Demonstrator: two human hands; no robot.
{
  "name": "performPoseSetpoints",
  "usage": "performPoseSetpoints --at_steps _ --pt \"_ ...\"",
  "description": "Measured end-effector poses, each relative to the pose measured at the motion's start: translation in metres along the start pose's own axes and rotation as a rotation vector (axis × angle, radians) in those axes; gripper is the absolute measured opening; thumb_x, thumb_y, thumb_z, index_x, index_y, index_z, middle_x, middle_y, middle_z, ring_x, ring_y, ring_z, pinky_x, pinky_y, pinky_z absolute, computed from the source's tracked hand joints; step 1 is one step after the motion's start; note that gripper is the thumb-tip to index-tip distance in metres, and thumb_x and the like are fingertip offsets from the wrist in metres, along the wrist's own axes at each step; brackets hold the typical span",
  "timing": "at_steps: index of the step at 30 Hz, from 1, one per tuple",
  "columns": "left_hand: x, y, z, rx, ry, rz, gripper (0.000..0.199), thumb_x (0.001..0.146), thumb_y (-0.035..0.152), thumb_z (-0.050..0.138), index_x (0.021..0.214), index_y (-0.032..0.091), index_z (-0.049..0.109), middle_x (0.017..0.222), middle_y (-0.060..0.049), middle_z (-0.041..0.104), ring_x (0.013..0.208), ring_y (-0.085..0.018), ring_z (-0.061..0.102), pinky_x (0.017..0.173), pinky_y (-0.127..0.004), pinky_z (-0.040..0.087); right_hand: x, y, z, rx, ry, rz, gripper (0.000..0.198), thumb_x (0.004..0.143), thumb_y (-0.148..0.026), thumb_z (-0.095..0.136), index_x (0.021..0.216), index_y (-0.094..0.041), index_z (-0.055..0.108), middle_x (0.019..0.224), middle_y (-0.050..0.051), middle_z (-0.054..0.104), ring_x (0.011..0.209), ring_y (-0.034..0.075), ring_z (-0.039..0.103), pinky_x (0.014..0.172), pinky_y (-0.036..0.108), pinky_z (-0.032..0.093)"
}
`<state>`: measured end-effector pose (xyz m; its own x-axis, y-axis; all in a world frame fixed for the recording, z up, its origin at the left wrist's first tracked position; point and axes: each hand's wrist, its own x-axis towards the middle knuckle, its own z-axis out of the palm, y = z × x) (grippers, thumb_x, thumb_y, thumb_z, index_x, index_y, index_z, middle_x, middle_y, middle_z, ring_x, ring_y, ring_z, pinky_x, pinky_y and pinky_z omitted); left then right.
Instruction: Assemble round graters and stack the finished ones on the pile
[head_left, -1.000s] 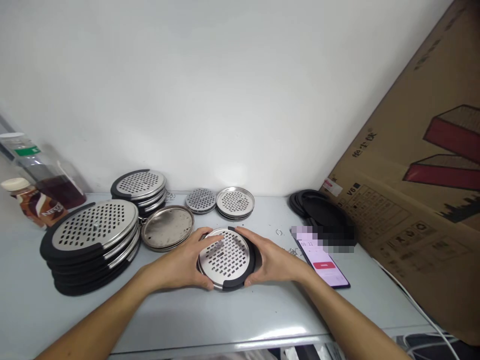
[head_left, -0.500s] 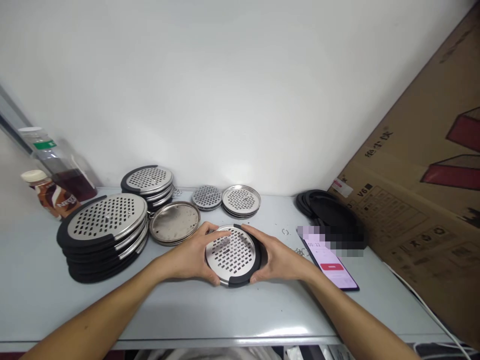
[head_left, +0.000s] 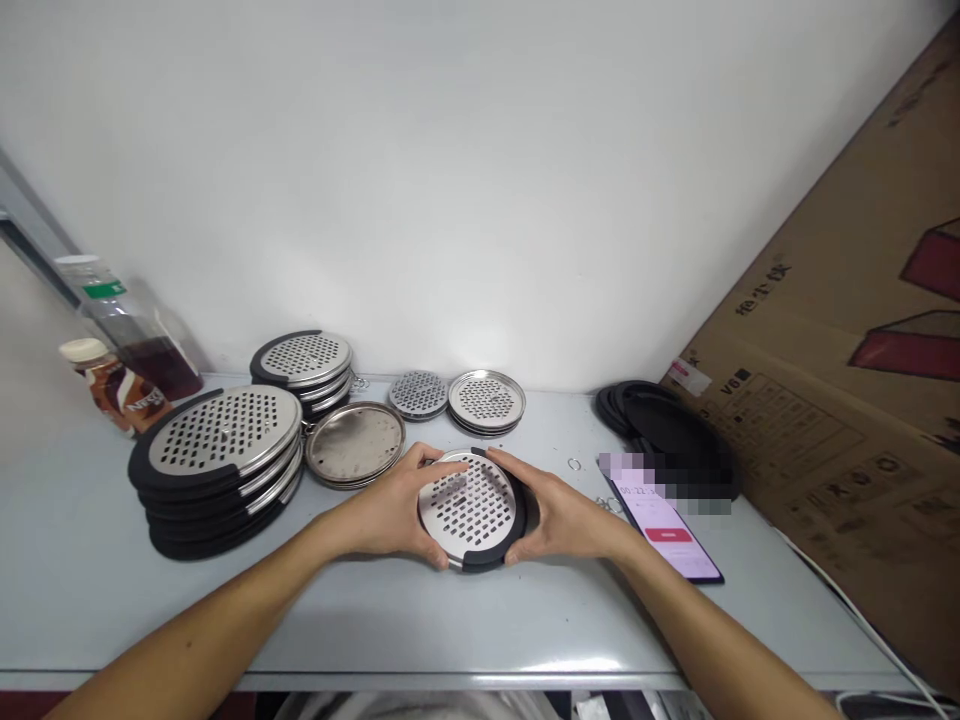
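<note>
Between both hands, low over the grey table, is a round perforated metal disc (head_left: pixel 474 510) with a black rim piece around its right side. My left hand (head_left: pixel 401 515) grips its left edge, thumb at the front and fingers at the back. On the opposite side my right hand (head_left: pixel 555 515) is wrapped around the black rim. Just behind my left hand lie shallow round metal trays (head_left: pixel 356 442), stacked. Farther back are small perforated discs (head_left: pixel 418 394) and larger perforated metal plates (head_left: pixel 486 400). What lies beneath the held disc is hidden.
Rimmed perforated discs form a tall stack (head_left: pixel 225 440) at left and another stack (head_left: pixel 304 358) behind it. Two bottles (head_left: pixel 116 390) stand far left. At right are a phone (head_left: pixel 667 535), metal rings (head_left: pixel 574 464), black rim pieces (head_left: pixel 660 425) and a cardboard box (head_left: pixel 840 420).
The whole view has shifted slightly, so things appear a little farther right. Both hands keep the same grip on the disc.
</note>
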<state>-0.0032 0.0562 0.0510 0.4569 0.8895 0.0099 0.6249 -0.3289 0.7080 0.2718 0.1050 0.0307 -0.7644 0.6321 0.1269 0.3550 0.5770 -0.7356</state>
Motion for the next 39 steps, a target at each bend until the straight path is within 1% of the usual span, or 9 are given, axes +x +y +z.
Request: performPoseSetpoints --at_steps 6,10,13,19,23,27,32,36,39 --pt "-0.006 0.003 -0.001 0.06 -0.044 -0.026 0.104 0.057 0.045 0.087 0.146 0.039 0.036 0.147 -0.005 0.031 0.128 -0.035 0.046 0.107 -0.045 0.04 -0.003 -0.013 0.024 -0.282 -0.018 -0.005 0.122 0.056 -0.059 0.083 0.154 -0.031 0.016 0.162 0.014 -0.002 0.145 0.045 0.002 0.111 0.064 0.025" --pt "-0.009 -0.003 -0.001 0.107 -0.057 -0.014 0.109 0.054 0.04 0.088 0.148 0.038 0.033 0.155 -0.005 0.023 0.134 -0.037 0.039 0.11 -0.045 0.037 -0.001 -0.02 0.029 -0.426 0.029 -0.076 0.113 0.06 -0.07 0.075 0.153 -0.028 0.025 0.158 0.017 0.02 0.144 0.044 0.011 0.112 0.066 0.021" --pt "-0.009 -0.005 -0.003 0.114 -0.044 0.039 0.103 0.059 0.028 0.085 0.148 0.037 0.033 0.153 -0.005 0.031 0.135 -0.034 0.04 0.11 -0.042 0.038 -0.001 -0.022 0.025 -0.434 0.03 -0.069 0.109 0.062 -0.073 0.071 0.151 -0.026 0.03 0.155 0.017 0.029 0.144 0.043 0.016 0.112 0.063 0.025" --pt "-0.003 -0.003 -0.015 0.054 0.189 0.092 0.058 0.079 0.016 0.064 0.134 0.027 0.051 0.135 -0.004 0.057 0.124 -0.026 0.052 0.109 -0.04 0.038 -0.001 -0.03 0.012 -0.144 0.105 -0.048 0.076 0.083 -0.063 0.059 0.145 -0.024 0.041 0.147 0.013 0.046 0.134 0.034 0.043 0.11 0.05 0.036" --pt "0.003 -0.001 -0.02 -0.088 0.297 0.046 0.028 0.084 0.027 0.064 0.111 0.021 0.063 0.111 -0.005 0.069 0.104 -0.025 0.063 0.096 -0.039 0.048 -0.003 -0.033 0.009 0.157 0.147 -0.068 0.053 0.097 -0.055 0.038 0.137 -0.023 0.053 0.13 0.008 0.062 0.113 0.027 0.059 0.099 0.04 0.044" --pt "0.007 -0.002 -0.016 -0.328 0.296 0.039 0.032 0.085 0.031 0.066 0.115 0.021 0.06 0.112 -0.005 0.069 0.105 -0.023 0.064 0.094 -0.037 0.05 -0.003 -0.031 0.008 0.361 0.178 0.06 0.05 0.099 -0.052 0.034 0.124 -0.019 0.063 0.114 0.007 0.068 0.102 0.024 0.06 0.095 0.037 0.045" --pt "0.008 0.001 -0.009 -0.421 0.295 0.015 0.033 0.087 0.034 0.064 0.118 0.021 0.062 0.116 -0.005 0.069 0.108 -0.023 0.063 0.096 -0.035 0.049 0.004 -0.025 0.005 0.66 0.088 0.081 0.046 0.091 -0.042 0.06 0.131 -0.02 0.053 0.108 0.007 0.068 0.103 0.022 0.061 0.091 0.035 0.048" --pt "0.01 0.0 -0.001 -0.314 0.279 -0.038 0.03 0.088 0.034 0.061 0.115 0.022 0.065 0.113 -0.004 0.071 0.105 -0.023 0.065 0.093 -0.033 0.049 0.007 -0.012 0.007 0.61 0.1 0.214 0.044 0.088 -0.042 0.063 0.124 -0.018 0.054 0.073 -0.001 0.063 0.066 0.015 0.063 0.064 0.028 0.051" --pt "0.013 -0.006 0.008 -0.196 0.283 -0.092 0.03 0.088 0.036 0.06 0.114 0.021 0.067 0.107 -0.004 0.073 0.098 -0.022 0.067 0.086 -0.032 0.051 0.006 -0.003 0.011 0.495 0.093 0.28 0.042 0.087 -0.043 0.063 0.119 -0.017 0.056 0.071 -0.001 0.063 0.056 0.014 0.061 0.057 0.027 0.049"
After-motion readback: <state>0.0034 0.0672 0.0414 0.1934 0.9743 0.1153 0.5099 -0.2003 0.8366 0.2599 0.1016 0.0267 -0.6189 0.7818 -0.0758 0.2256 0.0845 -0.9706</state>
